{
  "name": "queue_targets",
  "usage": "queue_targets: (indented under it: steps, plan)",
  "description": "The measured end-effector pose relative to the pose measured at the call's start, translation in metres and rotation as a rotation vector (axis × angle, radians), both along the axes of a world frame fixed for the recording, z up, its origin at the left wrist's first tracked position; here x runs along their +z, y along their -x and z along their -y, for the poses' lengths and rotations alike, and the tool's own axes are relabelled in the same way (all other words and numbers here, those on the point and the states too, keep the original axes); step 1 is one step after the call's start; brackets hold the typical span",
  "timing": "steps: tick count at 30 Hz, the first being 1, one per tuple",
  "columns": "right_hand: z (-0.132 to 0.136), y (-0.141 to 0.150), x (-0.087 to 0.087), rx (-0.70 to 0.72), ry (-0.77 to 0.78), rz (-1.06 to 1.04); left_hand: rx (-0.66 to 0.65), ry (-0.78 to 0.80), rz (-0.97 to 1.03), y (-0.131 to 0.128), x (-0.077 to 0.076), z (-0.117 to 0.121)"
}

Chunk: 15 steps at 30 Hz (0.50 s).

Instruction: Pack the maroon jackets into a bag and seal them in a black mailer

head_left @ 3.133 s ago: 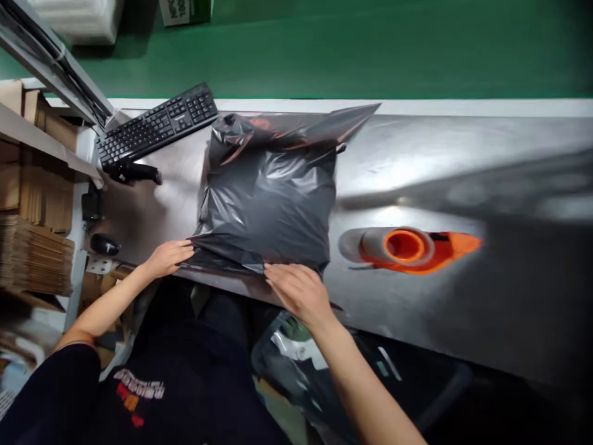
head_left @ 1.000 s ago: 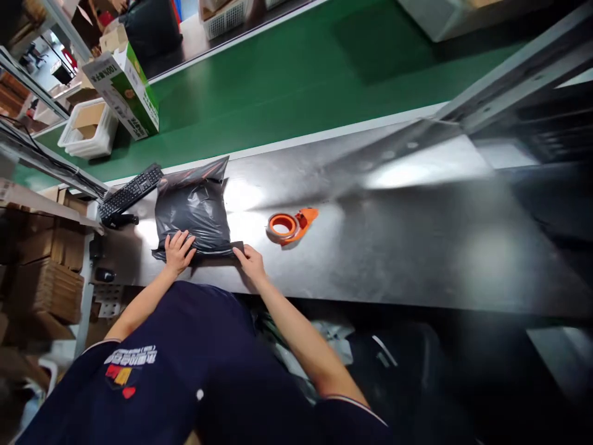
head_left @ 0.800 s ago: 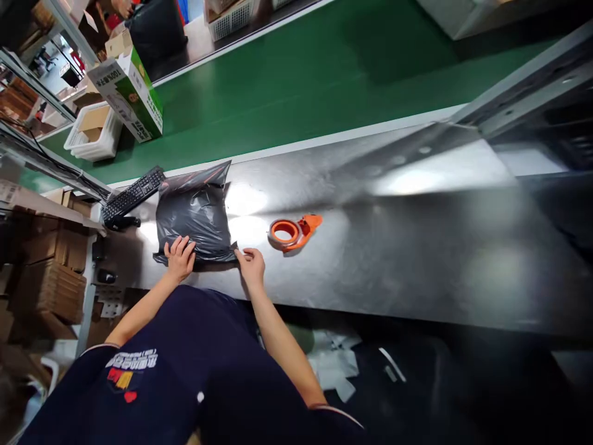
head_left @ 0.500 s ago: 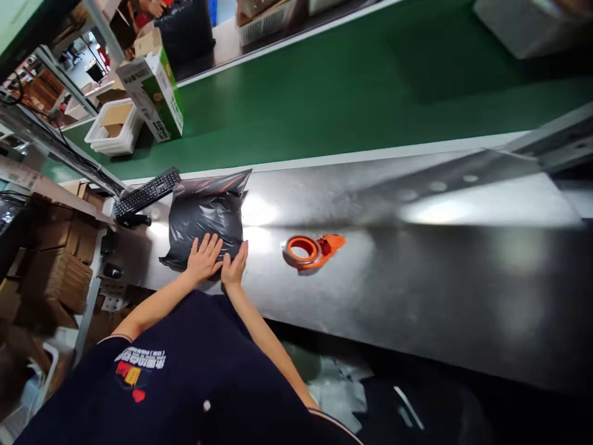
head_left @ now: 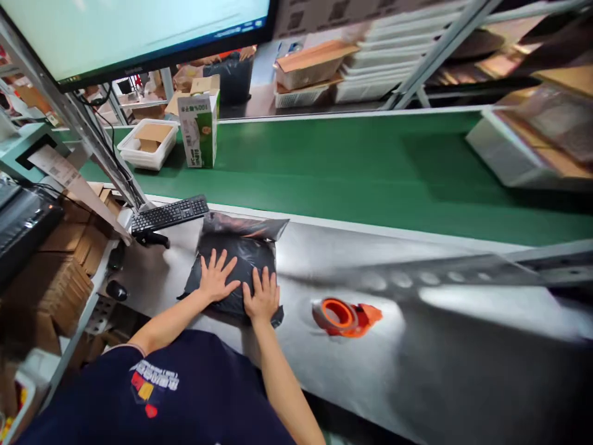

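A black plastic mailing bag (head_left: 236,247) lies flat on the metal table, its far flap creased and slightly raised. My left hand (head_left: 215,278) rests on the bag's middle with the fingers spread. On the bag's near right part my right hand (head_left: 262,296) lies palm down, fingers a little apart. Neither hand grips anything. To the right of the bag, apart from both hands, an orange tape dispenser (head_left: 347,318) with a roll of tape sits on the table.
Behind the bag lie a black keyboard (head_left: 169,213) and a dark handheld device (head_left: 154,240). Beyond the metal table (head_left: 296,364) runs a green conveyor belt (head_left: 347,167). It carries a carton (head_left: 199,133), white trays (head_left: 148,157) and a loaded bin (head_left: 514,154). A monitor (head_left: 139,37) hangs above.
The view has tilted up, bringing the monitor into sight. My hands have moved further onto the bag, and their fingers are spread wider.
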State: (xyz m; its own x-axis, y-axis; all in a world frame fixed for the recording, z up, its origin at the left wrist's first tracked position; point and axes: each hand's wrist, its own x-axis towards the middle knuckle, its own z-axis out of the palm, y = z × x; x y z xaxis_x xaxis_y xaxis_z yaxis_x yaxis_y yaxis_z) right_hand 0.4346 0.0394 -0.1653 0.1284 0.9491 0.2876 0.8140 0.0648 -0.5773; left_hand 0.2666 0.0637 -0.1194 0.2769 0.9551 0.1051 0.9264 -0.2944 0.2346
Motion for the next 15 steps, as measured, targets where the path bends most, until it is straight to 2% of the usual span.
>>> queue_targets:
  steps: [3, 6, 8, 11, 13, 15]
  plan:
    - [0.016, -0.014, -0.001, -0.044, 0.002, 0.016, -0.057, -0.013, 0.052, 0.025, -0.013, 0.023]
    - [0.031, -0.015, -0.006, -0.094, -0.004, 0.118, -0.264, 0.035, 0.080, 0.061, -0.045, 0.040]
    - [0.035, -0.010, -0.016, -0.098, -0.003, 0.136, -0.405, 0.126, 0.100, 0.080, -0.072, 0.038]
    - [0.035, -0.006, -0.035, -0.135, -0.027, 0.125, -0.505, 0.231, 0.126, 0.093, -0.106, 0.023]
    - [0.036, -0.009, -0.043, -0.149, -0.034, 0.129, -0.531, 0.258, 0.150, 0.093, -0.119, 0.017]
    - [0.035, -0.016, -0.041, -0.153, -0.057, 0.136, -0.506, 0.283, 0.165, 0.095, -0.127, 0.022]
